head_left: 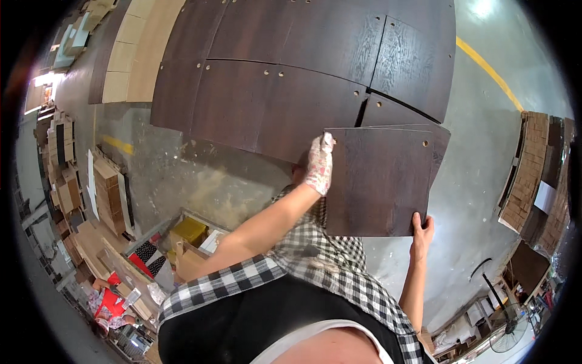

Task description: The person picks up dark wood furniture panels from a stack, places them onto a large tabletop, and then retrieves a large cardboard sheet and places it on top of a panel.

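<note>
The worker's L hand (320,164), in a thin glove w/ pink spots, is up at the top L corner of a dk brown board (379,188). Its fingers are bent in, pinching the L edge. The R hand (422,235) has no glove on & is at the low R corner, w/ the thumb on the top face & the other fingers by the R edge, so it's pinching the board too. The board is right in front of the worker, a bit to the R, & its far end is over the near R part of the big spread of dk boards (309,115). It has a small round hole nr each far corner. A bit of another dk sheet (441,145) pokes out past its R side. The worker has a b&w check shirt (224,282). Pale boards (142,54) are far off on the L, a yellow box (189,232) is in a bin nr the L arm, brown stacks (526,164) are well off to the R, & a fan (509,327) is low on the R.
</note>
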The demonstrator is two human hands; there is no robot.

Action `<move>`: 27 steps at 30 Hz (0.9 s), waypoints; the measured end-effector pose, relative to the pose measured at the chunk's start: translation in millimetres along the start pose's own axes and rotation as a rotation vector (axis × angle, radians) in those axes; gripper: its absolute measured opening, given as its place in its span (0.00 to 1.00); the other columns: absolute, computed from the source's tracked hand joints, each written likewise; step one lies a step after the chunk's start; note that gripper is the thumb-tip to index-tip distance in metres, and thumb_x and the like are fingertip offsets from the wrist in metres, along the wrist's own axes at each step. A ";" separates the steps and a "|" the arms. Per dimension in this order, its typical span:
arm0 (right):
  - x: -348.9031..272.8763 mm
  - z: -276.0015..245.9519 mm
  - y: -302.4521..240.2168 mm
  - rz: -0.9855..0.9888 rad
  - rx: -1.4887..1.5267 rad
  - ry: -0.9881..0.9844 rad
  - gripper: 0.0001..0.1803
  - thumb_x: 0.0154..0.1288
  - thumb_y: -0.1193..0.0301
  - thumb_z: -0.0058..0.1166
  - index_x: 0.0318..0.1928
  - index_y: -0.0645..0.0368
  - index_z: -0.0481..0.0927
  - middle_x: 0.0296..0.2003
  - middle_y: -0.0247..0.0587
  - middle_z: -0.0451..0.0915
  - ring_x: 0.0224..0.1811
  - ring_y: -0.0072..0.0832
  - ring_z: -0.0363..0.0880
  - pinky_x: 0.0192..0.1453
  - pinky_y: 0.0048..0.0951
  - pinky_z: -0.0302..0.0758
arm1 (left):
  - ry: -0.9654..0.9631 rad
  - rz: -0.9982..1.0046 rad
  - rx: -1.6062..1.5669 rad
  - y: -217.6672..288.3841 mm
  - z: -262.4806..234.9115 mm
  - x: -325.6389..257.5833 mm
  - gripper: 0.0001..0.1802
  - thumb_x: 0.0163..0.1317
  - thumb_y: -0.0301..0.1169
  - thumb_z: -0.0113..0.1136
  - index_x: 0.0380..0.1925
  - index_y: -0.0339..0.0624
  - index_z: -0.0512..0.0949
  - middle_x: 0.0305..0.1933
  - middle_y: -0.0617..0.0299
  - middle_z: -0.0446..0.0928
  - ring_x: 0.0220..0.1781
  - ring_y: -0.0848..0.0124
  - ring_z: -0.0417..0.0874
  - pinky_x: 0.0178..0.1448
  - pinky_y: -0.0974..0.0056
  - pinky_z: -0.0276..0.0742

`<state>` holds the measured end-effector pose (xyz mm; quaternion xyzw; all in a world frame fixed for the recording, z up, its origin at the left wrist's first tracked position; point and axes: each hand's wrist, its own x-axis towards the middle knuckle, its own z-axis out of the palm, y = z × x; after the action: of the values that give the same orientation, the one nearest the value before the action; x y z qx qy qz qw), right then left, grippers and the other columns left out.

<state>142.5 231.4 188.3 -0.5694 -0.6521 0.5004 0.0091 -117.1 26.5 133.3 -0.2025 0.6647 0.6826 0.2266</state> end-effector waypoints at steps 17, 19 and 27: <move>-47.6 294.6 -53.2 0.168 0.241 -0.583 0.16 0.63 0.65 0.56 0.43 0.64 0.71 0.33 0.36 0.75 0.30 0.21 0.73 0.27 0.26 0.78 | 0.194 0.010 0.389 114.6 -216.5 228.5 0.25 0.63 0.49 0.53 0.44 0.37 0.79 0.46 0.60 0.78 0.47 0.70 0.74 0.54 0.63 0.67; -32.8 305.8 -36.9 0.064 0.103 -0.556 0.21 0.62 0.61 0.54 0.44 0.69 0.72 0.36 0.49 0.78 0.37 0.31 0.78 0.36 0.33 0.78 | 0.084 0.133 0.464 122.8 -205.8 230.5 0.20 0.63 0.43 0.54 0.44 0.37 0.79 0.47 0.56 0.78 0.49 0.65 0.76 0.57 0.62 0.68; -48.8 216.8 -116.2 -0.215 -0.077 -0.696 0.14 0.65 0.66 0.50 0.43 0.64 0.79 0.28 0.40 0.81 0.22 0.24 0.80 0.24 0.25 0.77 | -0.207 0.691 0.516 152.7 -148.3 164.5 0.15 0.65 0.30 0.52 0.49 0.37 0.74 0.45 0.58 0.78 0.47 0.70 0.78 0.49 0.67 0.76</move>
<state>-51.7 72.8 184.4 -0.2929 -0.6906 0.6357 -0.1822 -343.2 -117.1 157.7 0.1642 0.8159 0.5465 0.0933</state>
